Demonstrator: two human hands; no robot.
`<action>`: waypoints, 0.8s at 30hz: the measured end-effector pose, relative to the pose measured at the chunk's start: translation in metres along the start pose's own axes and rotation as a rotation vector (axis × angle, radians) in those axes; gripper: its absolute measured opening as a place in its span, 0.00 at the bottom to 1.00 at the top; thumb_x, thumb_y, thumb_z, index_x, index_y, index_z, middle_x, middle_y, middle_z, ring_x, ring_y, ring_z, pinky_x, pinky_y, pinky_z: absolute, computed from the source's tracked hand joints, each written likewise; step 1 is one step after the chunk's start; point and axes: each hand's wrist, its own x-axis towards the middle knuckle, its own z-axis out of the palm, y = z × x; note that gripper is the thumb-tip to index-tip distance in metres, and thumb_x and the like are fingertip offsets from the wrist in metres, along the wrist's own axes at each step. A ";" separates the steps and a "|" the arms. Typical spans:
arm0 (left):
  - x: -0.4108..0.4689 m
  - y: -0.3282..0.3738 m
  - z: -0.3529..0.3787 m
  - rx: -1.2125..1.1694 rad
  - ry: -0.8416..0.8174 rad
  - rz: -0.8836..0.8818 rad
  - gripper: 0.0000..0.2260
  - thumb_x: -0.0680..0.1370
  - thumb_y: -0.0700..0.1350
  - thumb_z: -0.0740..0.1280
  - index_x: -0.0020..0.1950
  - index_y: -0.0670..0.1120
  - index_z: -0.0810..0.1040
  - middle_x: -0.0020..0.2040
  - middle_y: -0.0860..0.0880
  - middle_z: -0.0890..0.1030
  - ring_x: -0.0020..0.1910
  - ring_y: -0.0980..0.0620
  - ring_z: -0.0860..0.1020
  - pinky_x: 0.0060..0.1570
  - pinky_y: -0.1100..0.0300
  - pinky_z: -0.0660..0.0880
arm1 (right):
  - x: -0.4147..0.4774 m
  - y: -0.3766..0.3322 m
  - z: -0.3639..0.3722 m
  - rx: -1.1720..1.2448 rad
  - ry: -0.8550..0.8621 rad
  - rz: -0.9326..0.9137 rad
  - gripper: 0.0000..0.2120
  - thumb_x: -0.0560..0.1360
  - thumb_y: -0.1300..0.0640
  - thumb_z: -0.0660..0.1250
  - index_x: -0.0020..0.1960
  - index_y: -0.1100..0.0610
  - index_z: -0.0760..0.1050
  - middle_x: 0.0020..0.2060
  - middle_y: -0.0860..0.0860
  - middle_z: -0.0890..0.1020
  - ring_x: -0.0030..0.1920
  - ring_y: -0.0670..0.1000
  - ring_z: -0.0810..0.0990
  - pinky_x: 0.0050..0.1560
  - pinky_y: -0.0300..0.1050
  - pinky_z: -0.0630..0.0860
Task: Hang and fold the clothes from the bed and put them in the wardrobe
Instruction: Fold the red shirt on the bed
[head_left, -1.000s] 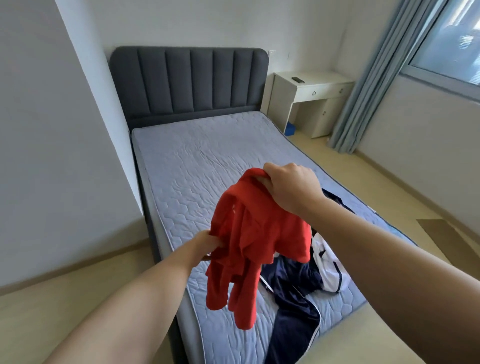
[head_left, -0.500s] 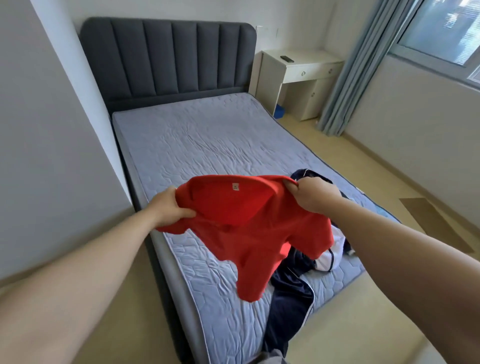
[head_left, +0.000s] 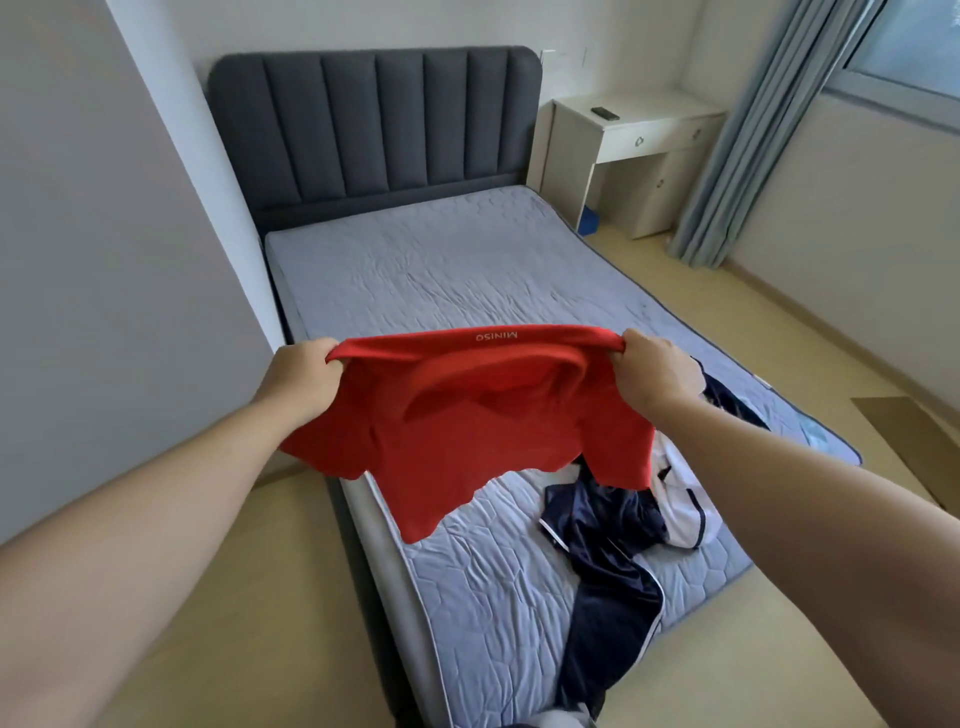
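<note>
Red shirt (head_left: 467, 415) stretched taut above the bed (head_left: 467, 270) foot, left hand (head_left: 301, 371) and right hand (head_left: 649, 371) each pinching a top corner, probably shoulders, likely to flatten it for folding.

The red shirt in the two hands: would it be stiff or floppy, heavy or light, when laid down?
Likely floppy: the red shirt sags between the left hand and the right hand, and its lower edge hangs wavy. Probably light: a grip at the two top corners alone holds it up.
</note>
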 end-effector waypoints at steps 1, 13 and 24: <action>-0.002 0.000 0.001 -0.022 0.045 0.005 0.09 0.81 0.44 0.60 0.46 0.49 0.79 0.39 0.48 0.79 0.40 0.44 0.77 0.40 0.55 0.70 | 0.001 -0.004 0.000 0.021 0.010 0.021 0.09 0.81 0.49 0.56 0.49 0.52 0.71 0.49 0.56 0.80 0.46 0.61 0.77 0.40 0.51 0.67; -0.039 -0.009 0.087 0.211 -0.246 -0.196 0.25 0.85 0.56 0.52 0.56 0.40 0.82 0.57 0.34 0.82 0.60 0.34 0.78 0.59 0.48 0.71 | -0.035 -0.014 0.088 0.548 -0.291 0.162 0.13 0.81 0.56 0.57 0.57 0.58 0.79 0.51 0.61 0.83 0.53 0.64 0.81 0.52 0.50 0.76; -0.056 -0.020 0.110 0.167 -0.728 -0.430 0.26 0.84 0.59 0.57 0.39 0.38 0.75 0.44 0.34 0.81 0.40 0.36 0.82 0.38 0.48 0.80 | -0.009 0.030 0.111 -0.167 -1.036 -0.074 0.36 0.78 0.32 0.57 0.68 0.62 0.74 0.66 0.60 0.76 0.52 0.64 0.84 0.52 0.51 0.81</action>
